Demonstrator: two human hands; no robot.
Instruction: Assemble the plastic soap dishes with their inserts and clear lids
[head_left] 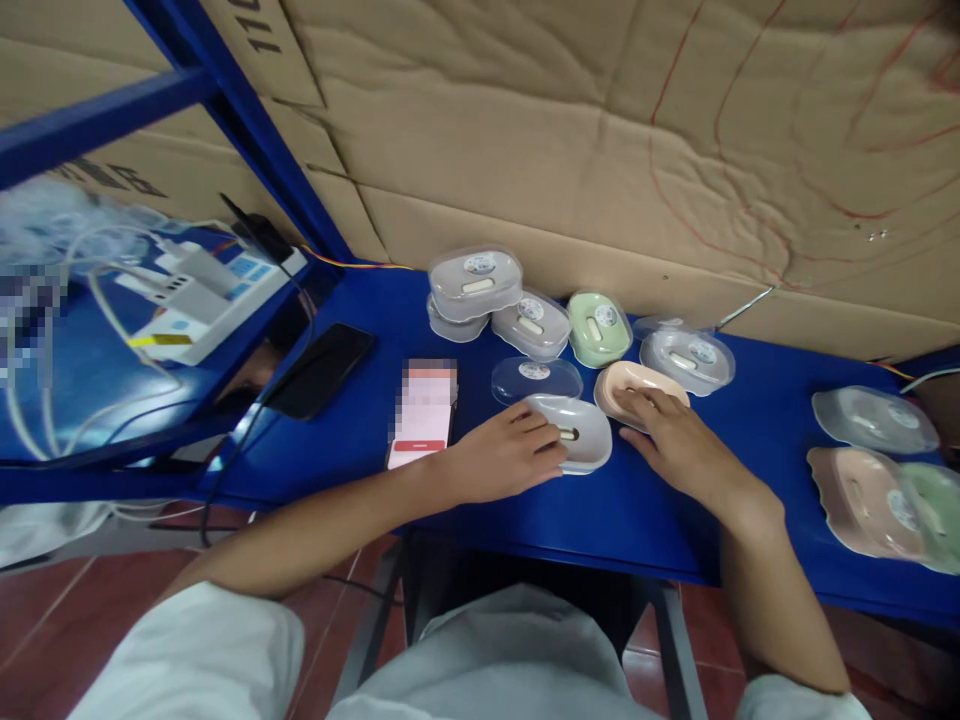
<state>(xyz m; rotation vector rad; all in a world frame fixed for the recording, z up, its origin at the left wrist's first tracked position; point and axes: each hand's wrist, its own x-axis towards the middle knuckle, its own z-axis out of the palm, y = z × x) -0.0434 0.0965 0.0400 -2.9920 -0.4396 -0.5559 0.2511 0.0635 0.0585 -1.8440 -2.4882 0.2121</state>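
Note:
My left hand rests on a white oval dish on the blue table, its fingers bent over the dish's left part near the slot. My right hand lies over a peach oval dish just behind and to the right, fingertips inside it. What the fingertips of either hand pinch, if anything, is too small to make out. Behind the white dish lies a clear lid with a round sticker. A green dish under a clear lid stands behind the peach one.
Lidded grey dishes stand along the cardboard wall. More dishes sit at the right. A lit phone, a dark phone and a power strip with cables are at the left.

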